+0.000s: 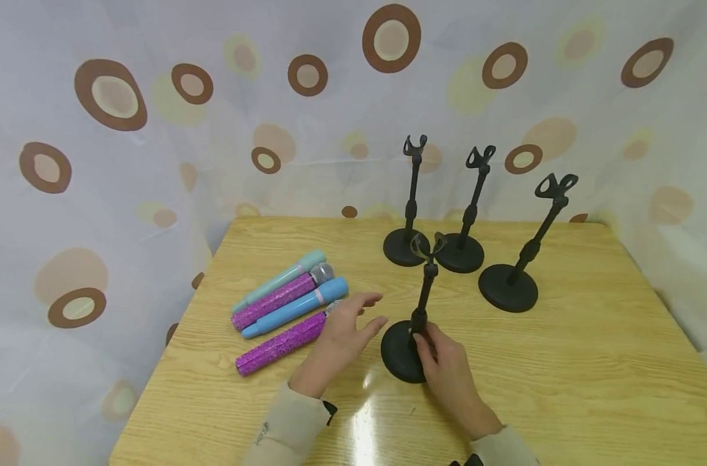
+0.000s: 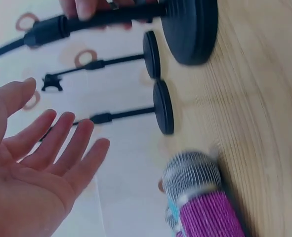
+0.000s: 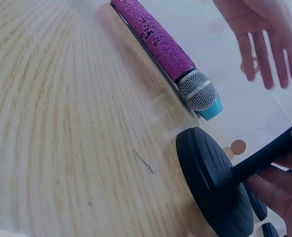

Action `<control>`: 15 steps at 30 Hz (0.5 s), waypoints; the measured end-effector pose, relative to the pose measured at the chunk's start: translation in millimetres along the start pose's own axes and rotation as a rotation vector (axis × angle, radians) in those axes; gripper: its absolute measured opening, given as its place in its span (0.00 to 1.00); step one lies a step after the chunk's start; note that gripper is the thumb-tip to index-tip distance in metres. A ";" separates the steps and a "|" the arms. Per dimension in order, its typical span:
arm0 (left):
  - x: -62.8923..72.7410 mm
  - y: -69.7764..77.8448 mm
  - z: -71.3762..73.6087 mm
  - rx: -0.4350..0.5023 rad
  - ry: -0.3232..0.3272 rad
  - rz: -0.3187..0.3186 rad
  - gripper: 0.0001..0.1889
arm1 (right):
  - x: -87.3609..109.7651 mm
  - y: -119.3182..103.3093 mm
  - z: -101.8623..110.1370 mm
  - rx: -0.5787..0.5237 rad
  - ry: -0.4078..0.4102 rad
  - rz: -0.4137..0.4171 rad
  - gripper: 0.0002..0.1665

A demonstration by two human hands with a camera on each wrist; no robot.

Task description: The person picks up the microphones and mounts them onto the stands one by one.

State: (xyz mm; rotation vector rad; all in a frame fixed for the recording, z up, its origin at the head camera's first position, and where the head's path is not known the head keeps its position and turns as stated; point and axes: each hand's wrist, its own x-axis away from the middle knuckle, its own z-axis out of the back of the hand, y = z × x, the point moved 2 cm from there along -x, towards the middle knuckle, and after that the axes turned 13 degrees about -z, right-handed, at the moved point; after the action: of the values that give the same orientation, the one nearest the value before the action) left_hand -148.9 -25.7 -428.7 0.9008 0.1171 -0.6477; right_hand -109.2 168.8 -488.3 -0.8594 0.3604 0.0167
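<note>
My right hand grips the lower pole of a black microphone stand with a round base and a forked clip on top. In the right wrist view the fingers wrap that pole just above the base. My left hand hovers between the stand and the microphones, its fingers extended and holding nothing. Close under it lies a glittery purple microphone with a silver mesh head, partly covered by the hand. Beside that are a blue microphone, another purple microphone and a pale teal microphone.
Behind, three more black stands rise from the wooden table: a left stand, a middle stand and a right stand. A patterned cloth hangs along the table's back and sides.
</note>
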 end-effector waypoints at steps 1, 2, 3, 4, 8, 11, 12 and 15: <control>2.7 -3.9 5.4 -0.015 0.015 0.019 0.23 | -0.1 -0.7 0.6 -0.003 -0.008 -0.007 0.08; 5.8 -7.7 10.5 -0.037 0.034 0.035 0.22 | -0.1 -1.6 1.2 -0.006 -0.012 -0.010 0.08; 8.8 -11.7 15.4 -0.060 0.054 0.040 0.22 | 0.0 -2.4 1.8 -0.009 -0.016 -0.012 0.08; 12.0 -15.6 20.2 -0.083 0.068 0.050 0.21 | 0.1 -2.8 2.2 -0.012 -0.019 -0.012 0.08; 25.8 -30.3 34.5 -0.265 0.080 0.069 0.19 | -0.1 -2.1 1.8 -0.018 -0.019 -0.014 0.08; 35.4 -39.0 40.0 -0.435 0.032 0.084 0.17 | -0.2 -0.7 0.9 -0.022 -0.019 -0.016 0.08; 38.3 -41.6 40.7 -0.477 0.012 0.088 0.16 | -0.2 -0.2 0.6 -0.023 -0.017 -0.013 0.08; 46.4 -47.9 40.0 -0.574 -0.044 0.102 0.16 | -0.1 0.5 -0.6 -0.021 -0.013 0.007 0.09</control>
State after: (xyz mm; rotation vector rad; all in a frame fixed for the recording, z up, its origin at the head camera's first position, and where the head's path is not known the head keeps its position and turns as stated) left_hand -145.6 -99.4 -453.2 0.3364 0.2042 -0.4987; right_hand -109.5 168.7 -489.0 -0.8780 0.3510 0.0323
